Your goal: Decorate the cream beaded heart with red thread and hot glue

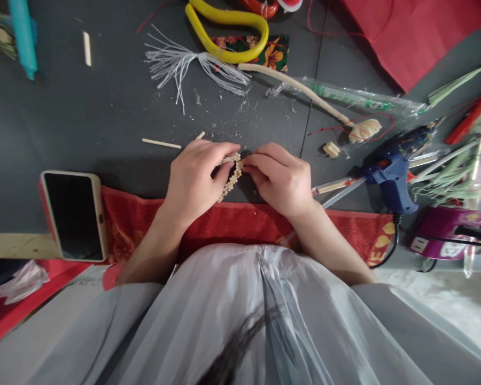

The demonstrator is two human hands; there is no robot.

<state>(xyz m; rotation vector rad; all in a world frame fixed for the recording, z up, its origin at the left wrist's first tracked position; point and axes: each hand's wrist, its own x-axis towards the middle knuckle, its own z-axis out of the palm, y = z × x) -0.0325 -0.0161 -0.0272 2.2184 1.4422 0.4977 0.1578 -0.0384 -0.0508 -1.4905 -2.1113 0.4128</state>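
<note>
A cream-coloured ring of small bead-like pieces [233, 179] is held above the near part of the table. My left hand [198, 179] is closed round its left side, with thumb and fingers gripping it. My right hand [282, 176] pinches at the ring's right edge; its fingertips touch it, and whether a tiny piece sits between them is hidden. Pale crumbs lie on the grey table [116, 101] just beyond the hands. A thin cream stick [161, 143] rests left of my left hand.
A phone [74, 214] lies at left on a red towel [144, 214]. To the right are a blue glue gun [393, 179] and a purple box [444, 232]. Farther back lie a white string bundle [196, 58], a yellow loop [228, 51] and a cream stem with a carved-looking head [364, 130].
</note>
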